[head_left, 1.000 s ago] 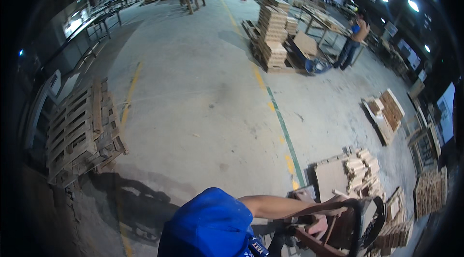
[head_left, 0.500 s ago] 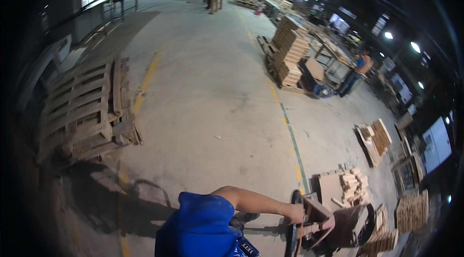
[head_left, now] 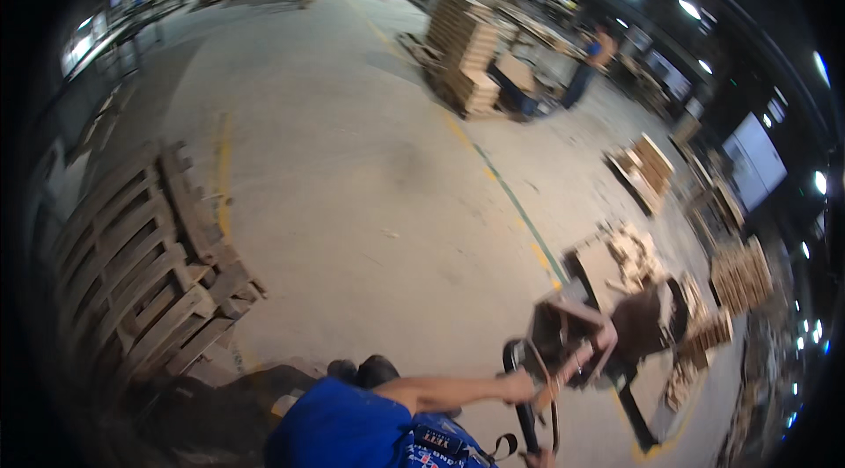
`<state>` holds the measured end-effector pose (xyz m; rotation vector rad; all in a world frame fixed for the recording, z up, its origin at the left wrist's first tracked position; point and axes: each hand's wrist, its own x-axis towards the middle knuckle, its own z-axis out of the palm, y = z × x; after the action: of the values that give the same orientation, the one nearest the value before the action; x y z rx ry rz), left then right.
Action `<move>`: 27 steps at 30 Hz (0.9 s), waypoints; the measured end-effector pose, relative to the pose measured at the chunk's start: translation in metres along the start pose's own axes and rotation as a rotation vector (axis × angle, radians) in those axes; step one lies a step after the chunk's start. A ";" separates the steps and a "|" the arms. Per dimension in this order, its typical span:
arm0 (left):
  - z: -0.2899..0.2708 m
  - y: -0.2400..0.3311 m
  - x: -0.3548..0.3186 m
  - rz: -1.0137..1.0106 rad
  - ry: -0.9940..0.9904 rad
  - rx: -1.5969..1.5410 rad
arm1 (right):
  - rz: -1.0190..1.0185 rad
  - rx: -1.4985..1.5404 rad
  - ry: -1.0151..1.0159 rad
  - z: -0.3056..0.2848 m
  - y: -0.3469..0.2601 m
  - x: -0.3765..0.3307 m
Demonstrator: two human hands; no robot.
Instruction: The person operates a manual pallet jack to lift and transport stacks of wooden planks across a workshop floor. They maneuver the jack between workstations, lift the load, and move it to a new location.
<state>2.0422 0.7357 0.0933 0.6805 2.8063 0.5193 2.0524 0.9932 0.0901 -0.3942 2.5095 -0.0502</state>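
From the blue sleeve at the bottom centre, my left arm reaches right. My left hand (head_left: 519, 387) is closed round the upper part of a black looped handle (head_left: 510, 358). Lower on the same handle, at the bottom edge, my right hand (head_left: 540, 459) shows only in part, its fingers curled round the bar. Beyond the handle stands a rusty-red metal frame (head_left: 606, 336) with a dark, rounded body, which looks like a hand pallet truck. Motion blur hides its finer parts.
Stacked wooden pallets (head_left: 132, 266) lie to the left. Loose wood pieces (head_left: 635, 259) sit past the truck at right. A tall stack of wood (head_left: 462, 50) stands farther off, near another person (head_left: 591, 63). A green floor line (head_left: 519, 204) runs along the right.
My view has shifted, so the pallets and stacks sit elsewhere in it. The handle now shows more fully, and part of my right hand has come into view. My left hand stays on the handle.
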 end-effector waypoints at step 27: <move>-0.058 -0.417 -0.562 -1.014 1.113 -0.456 | -0.182 1.947 -1.313 -0.113 -0.785 0.096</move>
<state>2.3482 0.1046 0.0522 -1.4659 3.0524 1.4921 2.1247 0.2096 0.2270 0.2041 0.4079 -1.4920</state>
